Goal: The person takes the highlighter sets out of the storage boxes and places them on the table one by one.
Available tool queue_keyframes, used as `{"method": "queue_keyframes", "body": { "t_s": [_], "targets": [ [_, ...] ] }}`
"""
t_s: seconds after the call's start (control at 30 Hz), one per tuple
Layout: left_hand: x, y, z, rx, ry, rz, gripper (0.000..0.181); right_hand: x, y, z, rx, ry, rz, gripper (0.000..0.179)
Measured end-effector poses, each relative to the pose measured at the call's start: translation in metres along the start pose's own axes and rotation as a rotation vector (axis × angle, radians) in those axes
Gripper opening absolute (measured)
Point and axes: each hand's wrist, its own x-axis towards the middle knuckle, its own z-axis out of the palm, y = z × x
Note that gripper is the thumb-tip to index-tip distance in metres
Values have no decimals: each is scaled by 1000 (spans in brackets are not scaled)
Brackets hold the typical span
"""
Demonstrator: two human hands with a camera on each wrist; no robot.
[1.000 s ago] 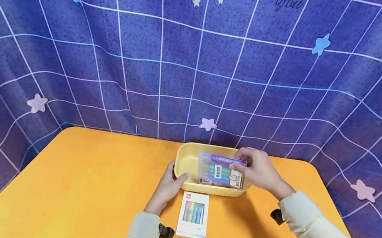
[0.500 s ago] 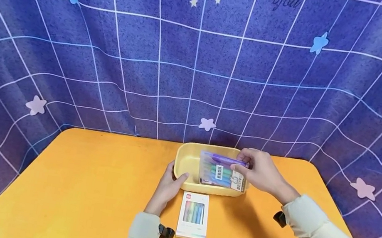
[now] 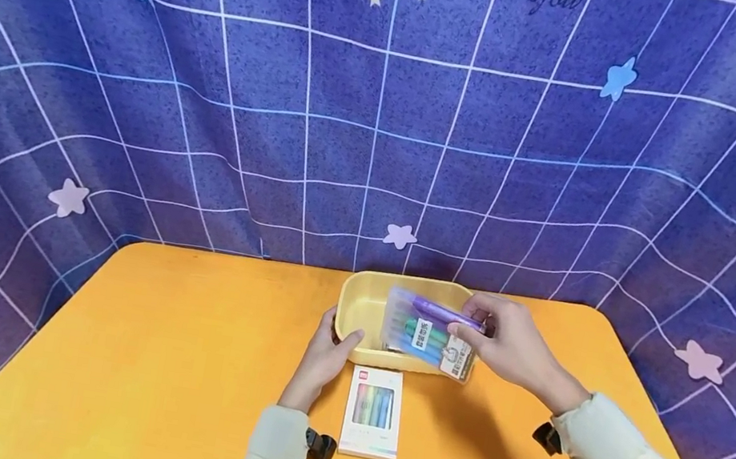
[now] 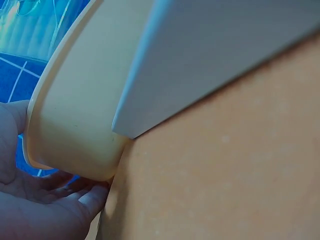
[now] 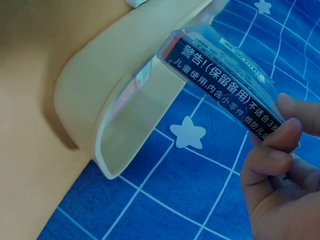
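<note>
A clear pack of coloured pens (image 3: pixel 422 334) hangs tilted over the right half of a pale yellow plastic basket (image 3: pixel 361 305), its right end lower and overlapping the front rim. My right hand (image 3: pixel 508 341) pinches it by its upper right corner, thumb on the near side. The right wrist view shows the pack's dark printed end (image 5: pixel 220 82) above the basket's rim. At the basket's left end, my left hand (image 3: pixel 327 354) grips it, thumb at the rim and fingers around the outside. Something pinkish (image 5: pixel 131 91) shows inside the basket, mostly hidden.
A white box of pens (image 3: pixel 369 441) with a window lies on the orange table (image 3: pixel 182 377), right in front of the basket. Behind the table's far edge hangs a blue curtain (image 3: pixel 323 149) with white grid lines and stars. Both wrists wear small black cameras.
My right hand has shifted a little to the right and forward edge, tilting the pen pack so its right end now dips across the front rim. The left hand and basket stay put.
</note>
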Motion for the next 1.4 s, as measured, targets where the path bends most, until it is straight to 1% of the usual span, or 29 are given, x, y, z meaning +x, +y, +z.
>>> {"method": "queue_keyframes", "body": {
  "t_s": [0.23, 0.4, 0.6, 0.77, 0.87, 1.1, 1.17, 1.3, 1.4],
  "targets": [
    [-2, 0, -2, 7, -13, 8, 71, -10, 0, 1, 23, -25, 8, 12],
    [0, 1, -3, 0, -7, 0, 72, -14, 0, 2, 46, -4, 14, 14],
    [1, -1, -3, -4, -16, 14, 72, -21, -1, 2, 75, -4, 40, 13],
    [2, -1, 0, -5, -21, 4, 72, -29, -2, 3, 92, 4, 77, 13],
    [1, -1, 0, -1, -26, -1, 73, -36, -3, 5, 119, -1, 124, 14],
    [0, 0, 0, -14, -5, -16, 72, -48, -3, 8, 220, 1, 191, 16],
    [0, 0, 1, -17, -4, -12, 73, -51, -3, 8, 230, 1, 207, 16],
    [-1, 1, 0, -19, 4, -26, 74, -56, -4, 10, 248, 0, 240, 16],
    [-2, 0, -1, -20, 5, -21, 73, -59, -4, 13, 267, 4, 265, 18]
  ]
}}
